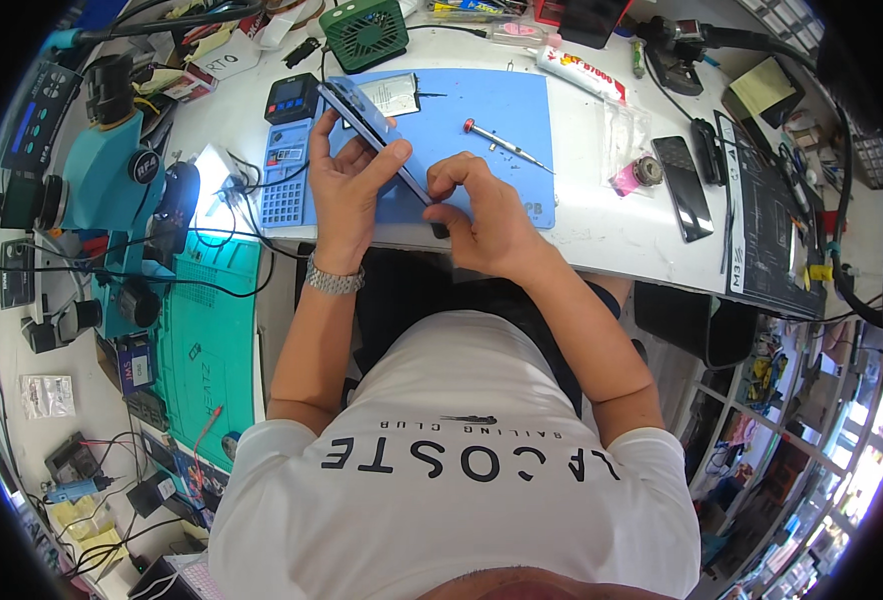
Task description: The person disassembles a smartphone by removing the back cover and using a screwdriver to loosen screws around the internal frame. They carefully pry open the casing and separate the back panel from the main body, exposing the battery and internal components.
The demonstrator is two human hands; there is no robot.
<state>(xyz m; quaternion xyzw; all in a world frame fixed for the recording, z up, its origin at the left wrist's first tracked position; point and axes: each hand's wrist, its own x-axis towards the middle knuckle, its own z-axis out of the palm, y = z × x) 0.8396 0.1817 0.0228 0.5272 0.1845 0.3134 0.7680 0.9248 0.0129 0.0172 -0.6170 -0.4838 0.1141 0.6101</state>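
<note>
My left hand (357, 175) grips a slim smartphone (377, 130), held tilted on its long edge over the blue silicone mat (482, 95). My right hand (472, 215) has its curled index finger and thumb at the phone's lower end, pinching it or something there; the exact contact is small to make out. A flat silver rectangular part (397, 92) lies on the mat behind the phone. A red-capped screwdriver (507, 142) rests on the mat to the right. A small black device (290, 98) and a blue compartment tray (285, 200) sit left of my left hand.
A teal microscope stand (112, 180) with cables and a green mat (202, 350) occupy the left. A green fan (362, 35) and a glue tube (580, 72) are at the back. On the right are a dark phone (682, 188), a small jar (648, 171) and a black mat (772, 230).
</note>
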